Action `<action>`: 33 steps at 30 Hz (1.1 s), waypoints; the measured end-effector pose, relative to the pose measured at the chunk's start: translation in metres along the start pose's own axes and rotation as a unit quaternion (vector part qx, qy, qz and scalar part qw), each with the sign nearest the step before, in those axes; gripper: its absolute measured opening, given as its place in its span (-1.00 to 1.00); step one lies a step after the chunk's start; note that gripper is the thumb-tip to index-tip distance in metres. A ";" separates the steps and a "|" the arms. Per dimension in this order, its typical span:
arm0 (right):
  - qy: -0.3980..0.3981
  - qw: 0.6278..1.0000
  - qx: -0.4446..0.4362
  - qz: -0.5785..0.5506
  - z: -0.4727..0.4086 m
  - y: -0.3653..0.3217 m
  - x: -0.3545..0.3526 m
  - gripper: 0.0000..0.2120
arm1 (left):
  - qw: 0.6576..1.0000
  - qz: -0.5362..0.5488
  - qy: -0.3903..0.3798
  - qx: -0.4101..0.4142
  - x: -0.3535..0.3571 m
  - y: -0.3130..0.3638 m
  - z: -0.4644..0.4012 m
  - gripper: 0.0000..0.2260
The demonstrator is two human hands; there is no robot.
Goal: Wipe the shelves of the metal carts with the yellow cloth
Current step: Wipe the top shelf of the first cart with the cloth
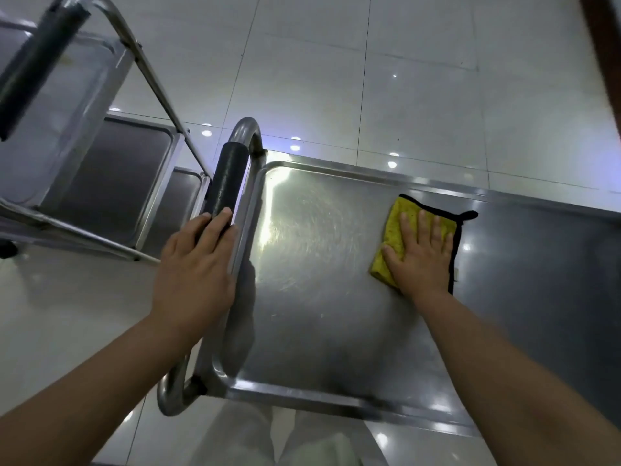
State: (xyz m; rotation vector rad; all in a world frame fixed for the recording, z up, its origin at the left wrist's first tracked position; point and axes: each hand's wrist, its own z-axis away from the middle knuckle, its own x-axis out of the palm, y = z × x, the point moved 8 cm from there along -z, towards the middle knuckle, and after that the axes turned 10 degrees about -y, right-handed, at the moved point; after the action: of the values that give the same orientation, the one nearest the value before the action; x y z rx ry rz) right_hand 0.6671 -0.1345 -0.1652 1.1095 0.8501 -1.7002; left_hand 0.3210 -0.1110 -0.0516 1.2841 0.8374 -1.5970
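Note:
The top shelf [319, 297] of a metal cart fills the middle of the head view, shiny and scratched. A folded yellow cloth [395, 230] with a black edge lies flat on the shelf toward its far side. My right hand [420, 253] presses on the cloth with fingers straight and spread. My left hand [195, 270] grips the cart's handle [225, 183], a black-padded metal bar at the shelf's left end, fingers curled over it.
A second metal cart [100, 169] stands at the left, with its own black-padded handle [37, 58] and lower shelves showing. White glossy floor tiles [420, 79] surround both carts. My light trousers [268, 438] show below the shelf's near edge.

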 end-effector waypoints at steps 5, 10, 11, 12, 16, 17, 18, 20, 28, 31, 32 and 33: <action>-0.003 0.999 0.051 -0.009 -0.003 -0.014 0.008 -0.19 | 1.000 0.003 -0.003 -0.001 0.007 -0.005 -0.003 -0.48; -0.012 0.998 0.062 -0.025 -0.004 -0.058 0.015 -0.24 | 1.000 0.003 -0.028 -0.001 0.015 -0.010 -0.006 -0.48; -0.006 0.999 0.041 -0.020 -0.003 -0.073 0.017 -0.25 | 1.000 0.010 -0.026 -0.003 0.016 -0.011 -0.005 -0.48; -0.001 1.000 0.017 -0.015 -0.002 -0.089 0.018 -0.25 | 1.000 0.017 -0.021 -0.003 0.015 -0.012 -0.004 -0.48; -0.006 0.996 -0.089 0.020 0.003 -0.159 0.027 -0.27 | 0.999 0.034 0.001 0.000 0.010 -0.012 -0.003 -0.46; -0.010 0.993 -0.117 0.026 0.006 -0.175 0.029 -0.29 | 0.999 0.031 0.012 0.004 0.006 -0.012 -0.003 -0.46; -0.010 0.989 -0.145 0.029 0.010 -0.190 0.032 -0.31 | 0.999 0.023 0.030 0.011 0.001 -0.012 -0.004 -0.47; 0.007 0.980 -0.196 0.032 0.021 -0.214 0.035 -0.35 | 0.997 0.002 0.071 0.023 -0.013 -0.011 -0.011 -0.52; 0.032 0.966 -0.253 0.049 0.023 -0.232 0.038 -0.39 | 0.995 -0.007 0.091 -0.033 -0.028 -0.017 -0.055 -0.64; 0.014 0.965 -0.258 0.040 0.015 -0.225 0.036 -0.37 | 0.994 -0.023 0.102 -0.030 -0.029 -0.014 -0.055 -0.65; 0.010 0.965 -0.259 0.038 0.011 -0.220 0.034 -0.37 | 0.994 -0.024 0.108 -0.025 -0.029 -0.013 -0.055 -0.65; 0.008 0.965 -0.258 0.037 0.008 -0.214 0.031 -0.36 | 0.993 -0.023 0.116 -0.021 -0.030 -0.012 -0.056 -0.64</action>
State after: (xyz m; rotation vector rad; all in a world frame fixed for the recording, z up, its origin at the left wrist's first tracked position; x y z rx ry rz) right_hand 0.4596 -0.0758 -0.1771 0.7848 1.1632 -1.3010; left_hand 0.3322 -0.0498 -0.0358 1.4465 1.0454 -1.4758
